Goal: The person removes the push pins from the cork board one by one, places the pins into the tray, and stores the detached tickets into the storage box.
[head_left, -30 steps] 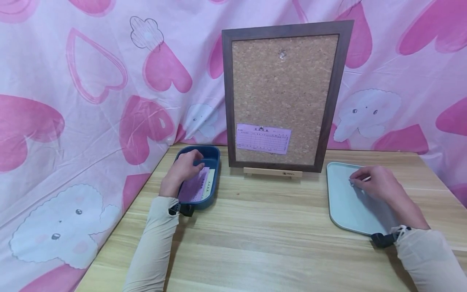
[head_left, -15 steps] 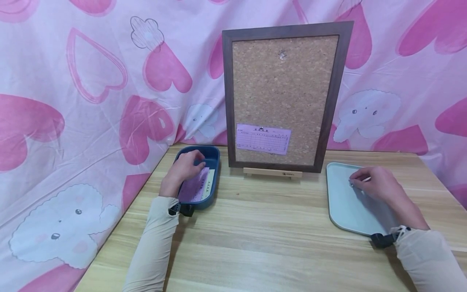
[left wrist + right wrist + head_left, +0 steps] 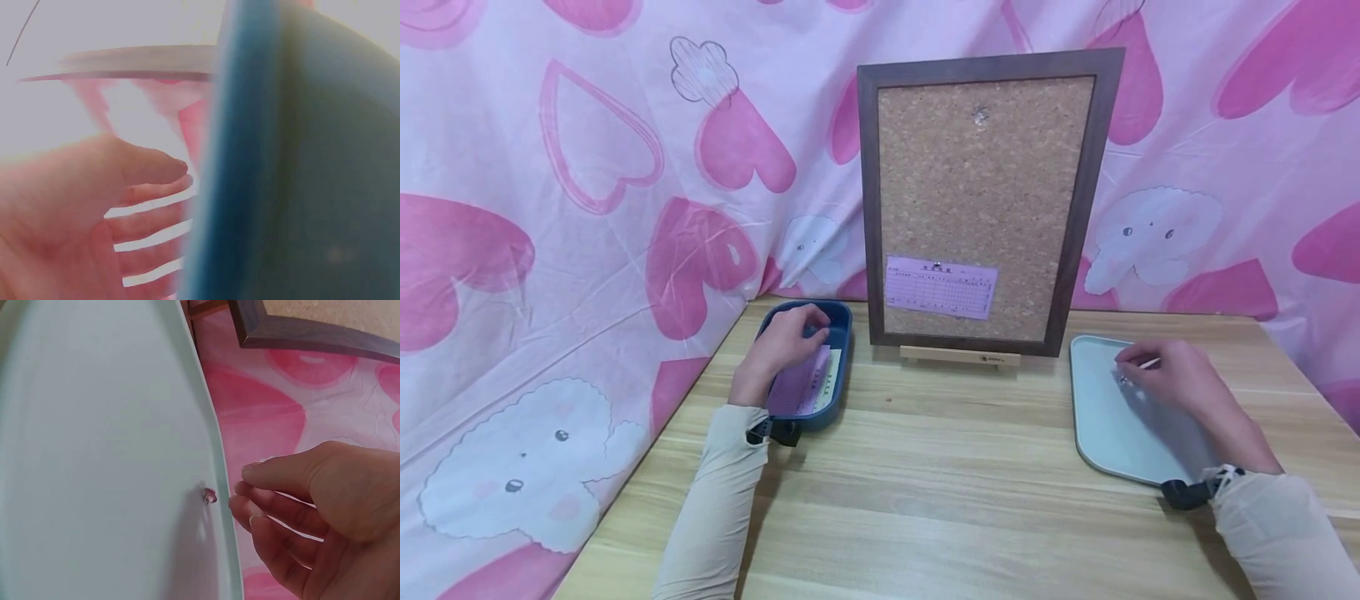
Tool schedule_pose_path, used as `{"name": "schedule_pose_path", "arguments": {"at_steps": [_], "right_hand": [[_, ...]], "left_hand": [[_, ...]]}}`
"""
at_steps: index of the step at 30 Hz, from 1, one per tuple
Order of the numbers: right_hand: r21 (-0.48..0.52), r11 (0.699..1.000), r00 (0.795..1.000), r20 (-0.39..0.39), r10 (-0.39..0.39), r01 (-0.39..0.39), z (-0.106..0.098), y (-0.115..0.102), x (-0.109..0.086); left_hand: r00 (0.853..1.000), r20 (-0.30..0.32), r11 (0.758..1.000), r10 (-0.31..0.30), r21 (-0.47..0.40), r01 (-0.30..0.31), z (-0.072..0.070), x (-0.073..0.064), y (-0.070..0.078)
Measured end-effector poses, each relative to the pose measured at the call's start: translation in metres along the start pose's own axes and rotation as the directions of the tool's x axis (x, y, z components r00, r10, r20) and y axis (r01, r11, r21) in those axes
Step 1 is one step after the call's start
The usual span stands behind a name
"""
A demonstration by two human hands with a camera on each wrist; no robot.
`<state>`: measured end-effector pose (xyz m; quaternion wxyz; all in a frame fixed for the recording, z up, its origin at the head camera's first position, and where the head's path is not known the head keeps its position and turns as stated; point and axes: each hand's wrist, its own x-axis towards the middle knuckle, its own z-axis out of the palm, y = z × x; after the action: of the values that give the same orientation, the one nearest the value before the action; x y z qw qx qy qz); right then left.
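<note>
Right hand (image 3: 1170, 375), head view: above the tray (image 3: 1105, 437); thumb and fingertips drawn to a narrow gap, nothing seen between them.
Pin (image 3: 1123, 380): clear, on the tray, below the right fingertips; right hand much the nearer of the two.
Left hand (image 3: 785, 340): over the bin (image 3: 842, 333), thumb and forefinger somewhat parted, no load visible; well apart from the pin, across the table (image 3: 962, 483).
Slips (image 3: 793, 392): purple and pale yellow, in the bin, long axis front to back, partly under the left hand; printed characters, too small to read.
Board (image 3: 981, 183): brown-framed cork, standing between bin and tray.
Form (image 3: 942, 292): purple, at the board's lower left, long side across; small fastener (image 3: 937, 264) at its top edge; printed heading and ruled grid, characters illegible.
Stand (image 3: 960, 356): pale wood, beneath the board; dark mark on its right part, not readable.
Left hand, left wrist view: fingers loosely curved, thumb tip close to the forefinger, nothing held that shows; bin wall hides much; no writing.
Right hand, right wrist view: fingers loosely bent, empty; pin to the left of the fingertips here, apart from them.
Pin axis: too small to tell surely.
Tray marking: no lettering seen.
</note>
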<state>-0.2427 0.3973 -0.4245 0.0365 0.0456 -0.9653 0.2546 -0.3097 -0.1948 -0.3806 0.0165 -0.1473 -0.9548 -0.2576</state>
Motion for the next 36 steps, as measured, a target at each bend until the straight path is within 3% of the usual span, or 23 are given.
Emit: {"name": "schedule_pose_path", "arguments": {"at_steps": [7, 16, 31, 36], "right_hand": [[0.020, 0.998, 0.996, -0.060, -0.061, 0.062, 0.002, -0.010, 0.001], [0.025, 0.999, 0.990, -0.134, -0.036, 0.040, 0.002, -0.027, -0.001], [0.024, 0.995, 0.946, -0.313, -0.083, 0.095, -0.001, -0.060, -0.008], [0.027, 0.991, 0.929, -0.352, -0.113, 0.131, -0.001, -0.074, -0.011]], "left_hand": [[0.997, -0.042, 0.996, 0.061, -0.058, -0.064, 0.003, 0.001, 0.008], [0.982, -0.121, 0.978, 0.146, -0.132, -0.162, 0.008, 0.002, 0.024], [0.936, -0.300, 0.937, 0.183, -0.236, -0.259, 0.016, 0.006, 0.049], [0.906, -0.341, 0.906, 0.252, -0.245, -0.344, 0.025, 0.009, 0.059]]}}
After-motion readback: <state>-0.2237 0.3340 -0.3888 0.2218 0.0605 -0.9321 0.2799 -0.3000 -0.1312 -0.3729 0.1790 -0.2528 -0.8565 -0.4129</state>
